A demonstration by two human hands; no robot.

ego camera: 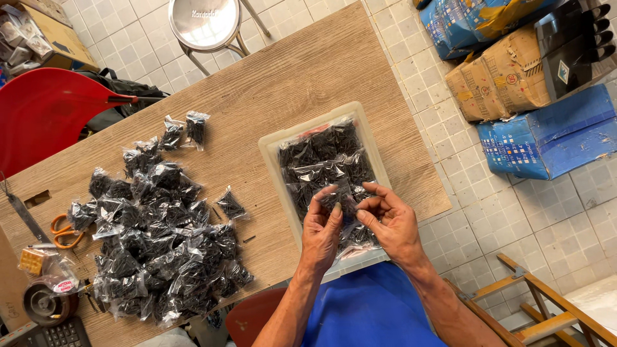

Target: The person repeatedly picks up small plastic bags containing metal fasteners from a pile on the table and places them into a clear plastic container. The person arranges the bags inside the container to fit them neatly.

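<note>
My left hand [321, 228] and my right hand [392, 222] pinch a small clear plastic bag [344, 200] of black screws between them, just above a white tray [273, 148]. The tray sits at the wooden table's near right corner and holds a large clear bag [324, 157] full of loose black screws. To the left of the tray lies a heap of small filled bags [160, 238] of the same black screws, spread across the table.
Orange-handled scissors [64, 231], a tape roll [45, 302] and a calculator [61, 334] lie at the table's left end. A red chair [45, 109] and a metal stool [205, 22] stand beyond the table. Cardboard and blue boxes [540, 128] sit on the tiled floor to the right.
</note>
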